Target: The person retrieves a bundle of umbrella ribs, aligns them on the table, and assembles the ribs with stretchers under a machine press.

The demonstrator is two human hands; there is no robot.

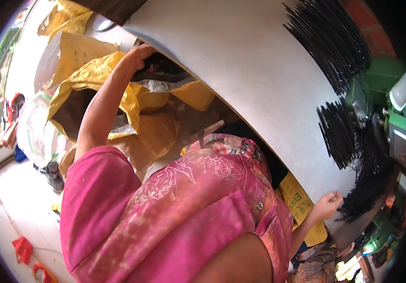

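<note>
Strips (328,45), black and thin, lie on your pale bench (240,61) in a large bundle, with a smaller bundle (336,134) and a loose tangle (368,181) near the green machine (397,121). Your right hand (328,205) is curled at the bench edge just beside the tangle; whether it pinches a strip, you cannot tell. Your left hand (140,55) bends at the bench's opposite end, near open yellow sacks (92,68), its grasp likewise indeterminable.
</note>
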